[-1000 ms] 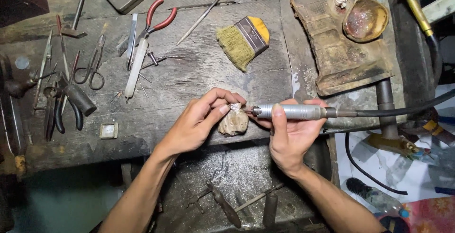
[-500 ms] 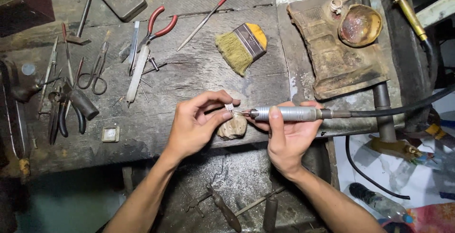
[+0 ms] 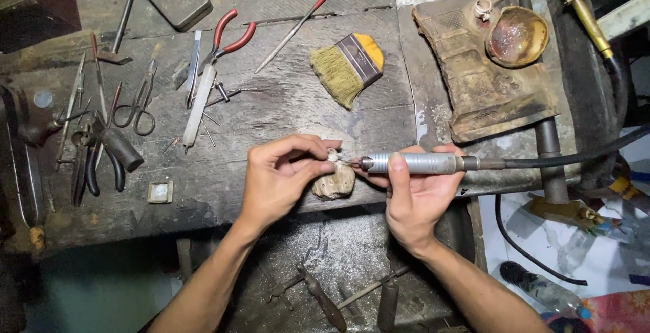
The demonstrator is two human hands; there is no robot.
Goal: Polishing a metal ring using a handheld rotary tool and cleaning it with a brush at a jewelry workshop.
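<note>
Rotary handpiece [image 3: 420,164] silver, black cable; brush [image 3: 347,65] yellow bristles, orange handle; pliers [image 3: 227,35] red grips; bowl [image 3: 518,35] coppery.

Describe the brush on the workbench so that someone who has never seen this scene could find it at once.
Start at the dark, scarred wooden workbench and look to its upper middle, above the two hands. The brush lies there tilted, left of the brown pad. Among thin metal tools it alone is broad, with a yellow handle and straw-coloured bristles.
</note>
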